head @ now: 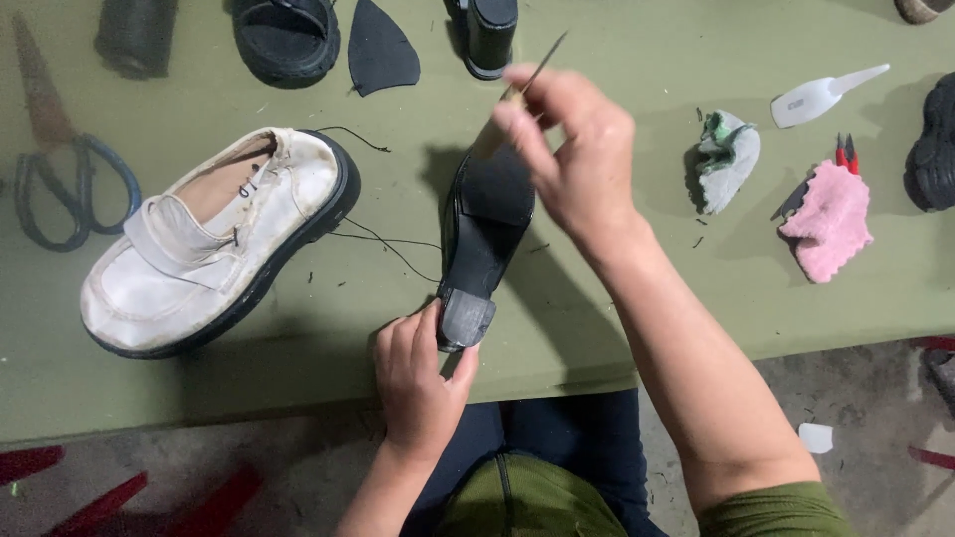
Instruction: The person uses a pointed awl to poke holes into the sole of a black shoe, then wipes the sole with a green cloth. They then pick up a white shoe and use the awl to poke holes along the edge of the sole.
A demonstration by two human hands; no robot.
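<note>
1. Lying sole-up on the green desk (pixel 617 298), the black shoe (pixel 484 239) has its heel toward the person and its toe pointing away, which turns the sole's edge up to the tool.
2. The left hand (pixel 418 383) steadies it at the heel: the thumb and fingers close around the heel block, a grip clamped on the shoe, apparently to keep it from sliding.
3. The right hand (pixel 577 149) hovers over the toe end, fingers pinched tight on a thin awl (pixel 542 62) whose tip slants up and away; its lower end meets the toe region, though the contact is hidden by the fingers.
4. A white shoe (pixel 214 239) lies just left, upright, a dark thread (pixel 388 244) trailing from it toward the black shoe.
5. Scissors (pixel 60 169) lie far left; a pink cloth (pixel 828 231), a grey rag (pixel 728 159) and a white spatula (pixel 821 94) lie well apart on the right.
</note>
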